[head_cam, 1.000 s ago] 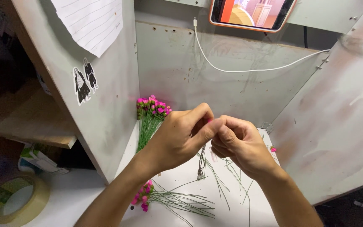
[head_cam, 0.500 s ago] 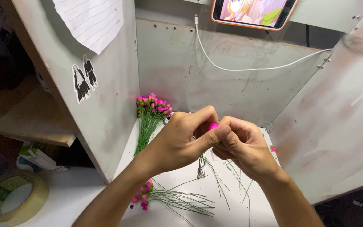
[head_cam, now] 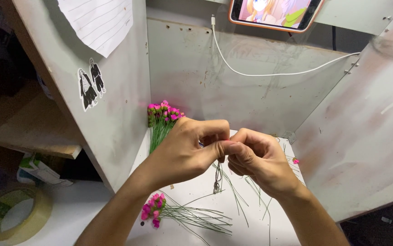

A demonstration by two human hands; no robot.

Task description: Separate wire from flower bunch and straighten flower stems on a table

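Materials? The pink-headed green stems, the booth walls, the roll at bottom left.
Pink-headed green stems: thin, stiff and straight, likely coated wire with plastic or foam buds; matte.
Grey booth walls: painted board or sheet metal, scuffed, with screw heads; unclear which.
Yellowish translucent roll: glossy plastic tape, apparently.

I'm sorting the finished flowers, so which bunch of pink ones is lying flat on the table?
The bunch of pink flowers near the left forearm lies flat, stems fanned out; the other bunch stands against the back-left corner.

Grey, scuffed partition walls [head_cam: 260, 86] enclose a small white worktable [head_cam: 196, 182]. A phone [head_cam: 276, 12] hangs above with a white cable [head_cam: 269, 73]. Lined paper [head_cam: 98, 20] and stickers [head_cam: 91, 82] mark the left panel [head_cam: 110, 118].
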